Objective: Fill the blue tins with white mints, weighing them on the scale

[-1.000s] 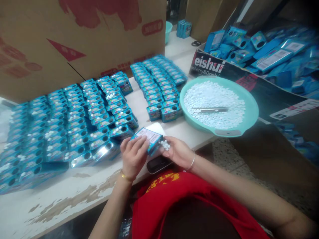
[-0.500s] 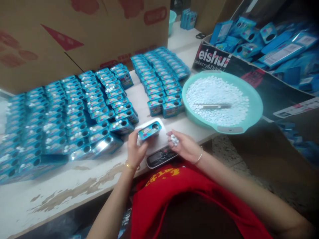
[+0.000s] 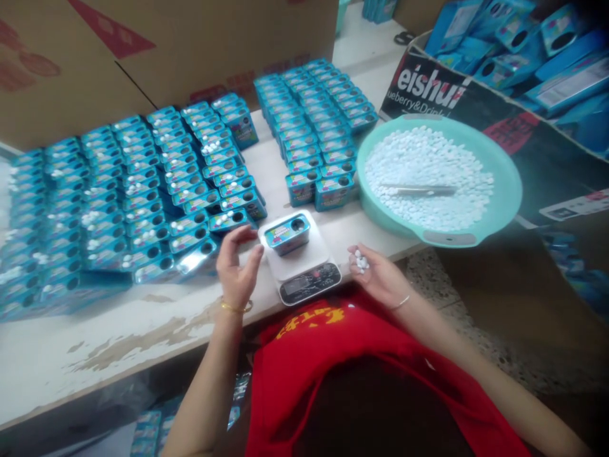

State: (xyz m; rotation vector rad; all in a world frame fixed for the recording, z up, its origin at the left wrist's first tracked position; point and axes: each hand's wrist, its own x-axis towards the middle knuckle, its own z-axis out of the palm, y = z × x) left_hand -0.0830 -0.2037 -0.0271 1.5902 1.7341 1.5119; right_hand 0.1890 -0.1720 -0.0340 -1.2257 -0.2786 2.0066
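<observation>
A blue tin [image 3: 287, 235] with a round hole in its top stands on the white plate of a digital kitchen scale [image 3: 309, 284]. Just left of the scale is my left hand [image 3: 238, 266], its thumb and fingers apart and nothing between them. To the scale's right, my right hand [image 3: 378, 274] is curled palm up around several small white mints [image 3: 361, 261]. Beyond it a turquoise basin [image 3: 507, 184] is filled with the same white mints [image 3: 423, 165], and a thin metal tool [image 3: 419, 190] lies on top of them.
Rows of blue tins [image 3: 143, 184] cover the table's left side, some with mints on top. More tins [image 3: 309, 127] stand behind the scale. A large cardboard box [image 3: 200, 44] rises at the back. A dark carton [image 3: 428, 82] of blue tins is at right.
My left hand has let go of the tin, now resting on the scale, and moved left. My right hand has drawn away to the right with the mints. The view has shifted slightly.
</observation>
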